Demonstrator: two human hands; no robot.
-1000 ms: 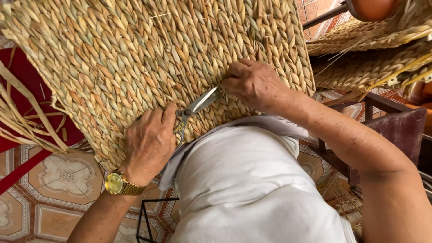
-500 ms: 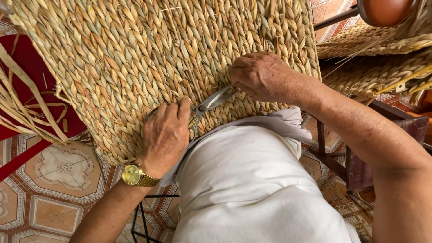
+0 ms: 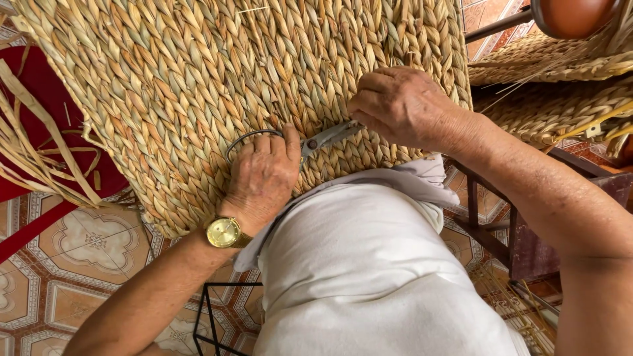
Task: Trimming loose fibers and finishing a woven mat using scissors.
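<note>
A large woven straw basket [image 3: 198, 86] lies across my lap and fills the upper half of the view. My left hand [image 3: 264, 175], with a gold watch on the wrist, grips the looped handles of metal scissors [image 3: 316, 140] laid flat against the weave. The blades point right and run under my right hand [image 3: 395, 105]. That hand presses on the weave near the basket's right edge, fingers pinched; what they pinch is hidden.
More woven straw pieces [image 3: 560, 86] are stacked at the right on a dark metal frame [image 3: 488, 198]. Loose straw strips [image 3: 39, 145] lie over a red surface [image 3: 39, 99] at the left. Patterned floor tiles [image 3: 66, 264] show below. A black wire frame [image 3: 211, 316] stands by my knee.
Both hands and the scissors have shifted to the right along the weave. The scissors' loop handle now shows above my left hand's fingers.
</note>
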